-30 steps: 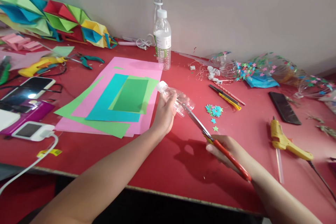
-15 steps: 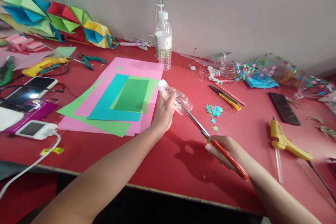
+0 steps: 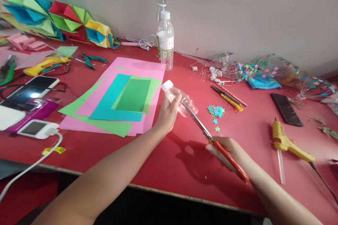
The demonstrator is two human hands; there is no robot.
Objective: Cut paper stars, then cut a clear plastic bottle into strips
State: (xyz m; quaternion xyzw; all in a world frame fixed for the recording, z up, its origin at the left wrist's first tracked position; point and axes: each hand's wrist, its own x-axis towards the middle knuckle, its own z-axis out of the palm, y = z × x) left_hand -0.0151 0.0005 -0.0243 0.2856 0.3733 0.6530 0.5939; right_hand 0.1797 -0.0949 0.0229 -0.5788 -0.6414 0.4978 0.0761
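Clear plastic from the top part of a bottle (image 3: 186,101), with its white cap still on, is gripped in my left hand (image 3: 169,112) above the red table. My right hand (image 3: 229,153) is closed around the red handles of a pair of scissors (image 3: 198,123). The blades point up and left and touch the cut plastic; whether they are parted I cannot tell. Right of the bottle top lies a small heap of star-shaped paper pieces (image 3: 216,111), mostly blue. Coloured paper sheets (image 3: 133,96) are stacked left of my left hand.
Two bottles (image 3: 166,45) stand near the wall. A utility knife (image 3: 231,101), a phone (image 3: 286,109) and a yellow glue gun (image 3: 287,142) lie to the right. Star-covered plastic pieces (image 3: 274,66) line the back. Pliers (image 3: 92,59) and a power bank (image 3: 37,128) with a cable are left.
My left hand and the bottle top have shifted slightly right and tilted a little. The scissors stay against the plastic, nearly in the same place. The whole view has moved slightly.
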